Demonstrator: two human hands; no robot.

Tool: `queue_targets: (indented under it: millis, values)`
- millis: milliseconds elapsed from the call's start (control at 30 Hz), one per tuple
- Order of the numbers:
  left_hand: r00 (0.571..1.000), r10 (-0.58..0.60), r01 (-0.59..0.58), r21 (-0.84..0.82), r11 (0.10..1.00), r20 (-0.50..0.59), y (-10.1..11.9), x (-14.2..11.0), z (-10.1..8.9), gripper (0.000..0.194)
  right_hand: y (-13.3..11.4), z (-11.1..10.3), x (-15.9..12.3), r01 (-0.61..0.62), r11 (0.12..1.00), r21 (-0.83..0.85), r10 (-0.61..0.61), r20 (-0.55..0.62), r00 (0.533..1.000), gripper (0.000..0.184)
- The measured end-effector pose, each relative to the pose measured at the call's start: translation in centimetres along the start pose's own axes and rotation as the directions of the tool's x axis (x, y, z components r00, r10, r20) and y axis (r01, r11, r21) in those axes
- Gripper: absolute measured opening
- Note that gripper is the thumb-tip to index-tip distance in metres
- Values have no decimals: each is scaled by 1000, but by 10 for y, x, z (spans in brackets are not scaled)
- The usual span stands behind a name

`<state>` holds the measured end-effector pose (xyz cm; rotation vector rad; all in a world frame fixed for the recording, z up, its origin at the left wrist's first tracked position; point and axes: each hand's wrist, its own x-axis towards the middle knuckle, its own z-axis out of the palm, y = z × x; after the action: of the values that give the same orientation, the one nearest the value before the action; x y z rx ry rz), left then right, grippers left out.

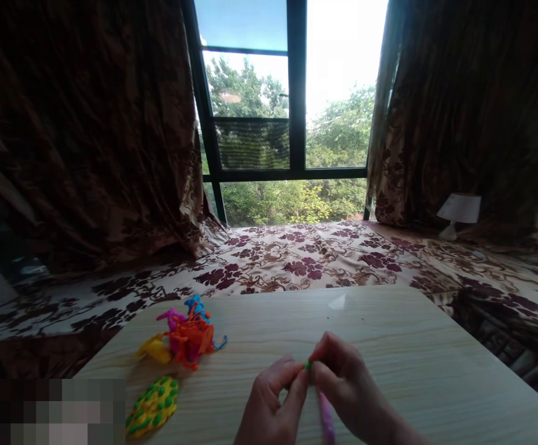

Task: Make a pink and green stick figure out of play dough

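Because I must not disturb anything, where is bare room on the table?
The widest bare patch of table runs from the right hand to the right edge; a narrower one separates the colourful heap from the left hand. Crowded: left side, with heap and green-dotted yellow piece; around the hands and purple stick.

1. Left hand [269, 395]: bare, with slim fingers and a narrow thumb; the lower edge of the view cuts it off.
2. Right hand [343, 374]: bare, of similar slim build.
3. Right forearm [389, 426]: uncovered as far as it shows.
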<state>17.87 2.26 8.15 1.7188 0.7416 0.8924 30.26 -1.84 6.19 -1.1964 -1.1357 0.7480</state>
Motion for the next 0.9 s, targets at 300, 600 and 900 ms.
queue_targets:
  millis: [300,600,900]
  values:
    - [998,57,-55,133,990,-13,2,6,-2,23,3,-6,6,-106,954,279,79,105,991,15]
    - [997,64,-71,206,976,40,-2,2,-5,26,-4,-9,2,52,991,-127,-29,174,984,8]
    - [998,-48,41,162,986,44,-9,3,-5,28,2,-3,1,43,988,-148,-28,104,994,12]
